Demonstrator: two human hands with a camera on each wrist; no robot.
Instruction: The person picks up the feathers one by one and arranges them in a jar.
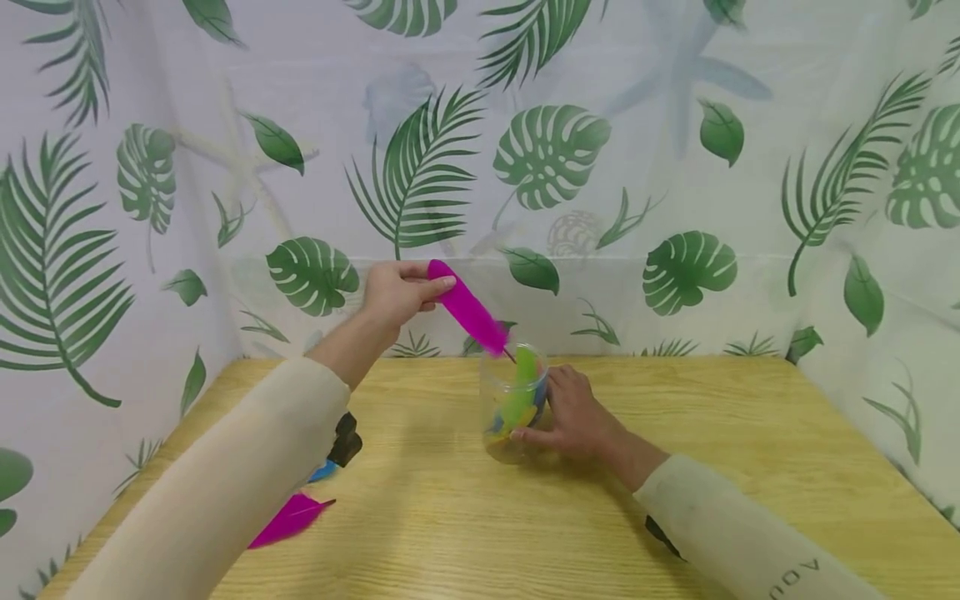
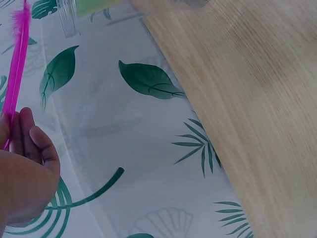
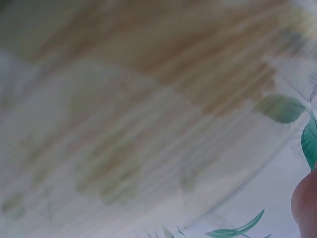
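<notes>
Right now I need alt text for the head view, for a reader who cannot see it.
A person's left hand pinches a magenta feather with its quill tip at the mouth of a clear jar of coloured feathers, which the right hand holds on a wooden table. Another magenta feather lies on the table's left.

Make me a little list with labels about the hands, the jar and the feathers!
left hand: pinches a pink feather, held slanting, its lower tip at the jar's mouth
right hand: holds the side of the clear jar
jar: stands upright on the wooden table
inside jar: a green feather, plus yellow and blue bits
on table: another pink feather near the left sleeve, something blue peeking out beside it
behind: leaf-print curtain
</notes>
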